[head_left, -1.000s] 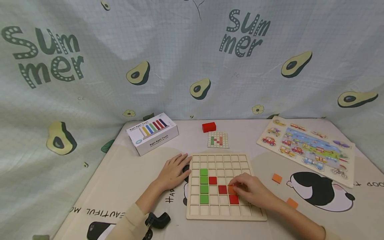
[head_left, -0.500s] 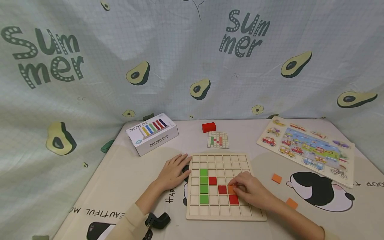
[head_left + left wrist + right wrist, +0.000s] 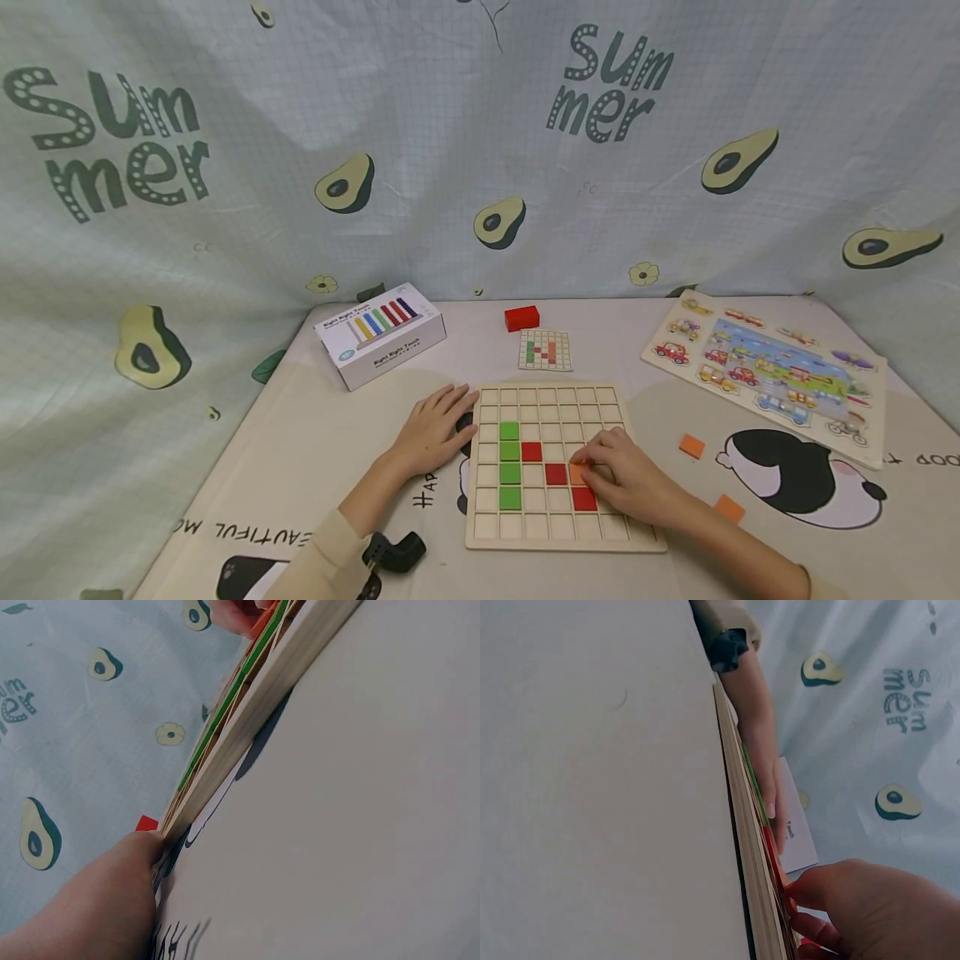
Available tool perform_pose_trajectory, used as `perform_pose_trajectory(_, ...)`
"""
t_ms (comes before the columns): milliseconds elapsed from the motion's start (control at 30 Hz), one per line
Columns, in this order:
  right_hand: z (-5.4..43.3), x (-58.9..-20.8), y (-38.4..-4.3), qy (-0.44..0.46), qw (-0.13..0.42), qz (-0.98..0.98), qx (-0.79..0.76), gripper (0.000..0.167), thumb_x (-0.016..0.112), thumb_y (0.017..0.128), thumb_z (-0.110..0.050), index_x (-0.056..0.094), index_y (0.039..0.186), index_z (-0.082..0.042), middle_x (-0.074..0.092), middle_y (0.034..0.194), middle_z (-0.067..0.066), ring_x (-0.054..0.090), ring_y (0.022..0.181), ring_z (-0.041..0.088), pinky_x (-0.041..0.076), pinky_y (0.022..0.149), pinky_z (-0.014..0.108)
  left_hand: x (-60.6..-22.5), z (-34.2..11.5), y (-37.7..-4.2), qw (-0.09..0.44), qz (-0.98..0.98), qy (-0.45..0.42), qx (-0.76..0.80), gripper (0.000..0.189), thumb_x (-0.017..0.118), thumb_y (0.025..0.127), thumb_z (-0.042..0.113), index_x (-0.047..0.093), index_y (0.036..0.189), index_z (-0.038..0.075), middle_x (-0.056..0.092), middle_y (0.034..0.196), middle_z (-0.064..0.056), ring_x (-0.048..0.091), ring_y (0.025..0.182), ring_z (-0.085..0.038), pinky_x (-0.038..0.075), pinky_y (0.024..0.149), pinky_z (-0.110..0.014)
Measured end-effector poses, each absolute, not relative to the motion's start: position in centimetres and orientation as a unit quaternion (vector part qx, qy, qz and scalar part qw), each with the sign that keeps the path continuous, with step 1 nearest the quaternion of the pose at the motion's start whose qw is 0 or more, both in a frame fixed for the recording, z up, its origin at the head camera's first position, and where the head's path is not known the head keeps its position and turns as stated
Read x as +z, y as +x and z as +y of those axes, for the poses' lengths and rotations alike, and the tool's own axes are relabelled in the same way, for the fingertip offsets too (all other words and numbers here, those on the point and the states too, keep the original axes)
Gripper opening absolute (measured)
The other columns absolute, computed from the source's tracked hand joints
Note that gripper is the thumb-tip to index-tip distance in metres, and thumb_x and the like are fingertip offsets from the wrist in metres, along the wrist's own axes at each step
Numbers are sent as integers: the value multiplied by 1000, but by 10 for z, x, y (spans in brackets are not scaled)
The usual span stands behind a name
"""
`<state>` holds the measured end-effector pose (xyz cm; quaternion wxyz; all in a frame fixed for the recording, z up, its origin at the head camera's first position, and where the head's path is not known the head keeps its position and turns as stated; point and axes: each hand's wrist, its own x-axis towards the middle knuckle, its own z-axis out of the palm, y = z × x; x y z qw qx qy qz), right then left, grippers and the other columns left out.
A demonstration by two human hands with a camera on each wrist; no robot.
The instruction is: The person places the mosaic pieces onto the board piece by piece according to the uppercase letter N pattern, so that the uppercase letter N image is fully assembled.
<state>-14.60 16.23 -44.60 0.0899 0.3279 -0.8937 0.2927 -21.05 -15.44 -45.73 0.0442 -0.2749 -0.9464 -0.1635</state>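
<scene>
A wooden grid board [image 3: 555,546] lies flat in the head view. Several green tiles [image 3: 510,473] fill part of one column, and red tiles [image 3: 556,474] step down diagonally beside them. My right hand [image 3: 633,479] pinches an orange tile [image 3: 577,475] between thumb and fingers, at the cell right of the middle red tile and above the lowest one. Whether that tile is fully seated cannot be told. My left hand [image 3: 429,433] rests with fingers spread at the board's left edge. In the left wrist view its thumb [image 3: 146,844] touches the board's corner.
Two loose orange tiles, one farther back [image 3: 692,447] and one nearer [image 3: 728,508], lie right of the board. Behind it are a small pattern card [image 3: 545,350] and a red block [image 3: 522,318]. A white box [image 3: 382,333] stands back left, a vehicle puzzle [image 3: 780,375] back right.
Almost nothing moves. The right hand shifts very slightly over the same cell, still on the orange tile; the left hand stays put.
</scene>
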Motion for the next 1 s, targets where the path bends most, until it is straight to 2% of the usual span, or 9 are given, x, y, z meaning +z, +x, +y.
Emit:
perform_pose_trajectory(367, 163, -444, -146, 334, 94, -892, 288, 16, 66, 81, -8, 70, 95, -15, 53, 90, -13, 40, 86, 5, 41, 71, 23, -457, -154, -211, 52, -944, -277, -171, 56, 40, 95, 44, 34, 143, 16, 31, 146, -9, 21, 135, -29, 21, 103, -49)
perform_pose_trajectory(767, 166, -443, -146, 337, 101, -891, 288, 17, 66, 81, -8, 68, 95, -18, 54, 95, -12, 40, 86, 4, 40, 70, 24, -459, -153, -212, 47, -946, -274, -167, 57, 37, 95, 46, 32, 144, 17, 29, 147, -7, 20, 135, -28, 20, 104, -48)
perform_pose_trajectory(1000, 171, -441, -146, 343, 122, -886, 287, 17, 68, 80, -6, 67, 93, -17, 55, 95, -11, 43, 88, 6, 42, 71, 26, -460, -154, -211, 47, -946, -273, -168, 57, 38, 95, 46, 33, 144, 17, 30, 147, -7, 21, 135, -28, 20, 104, -48)
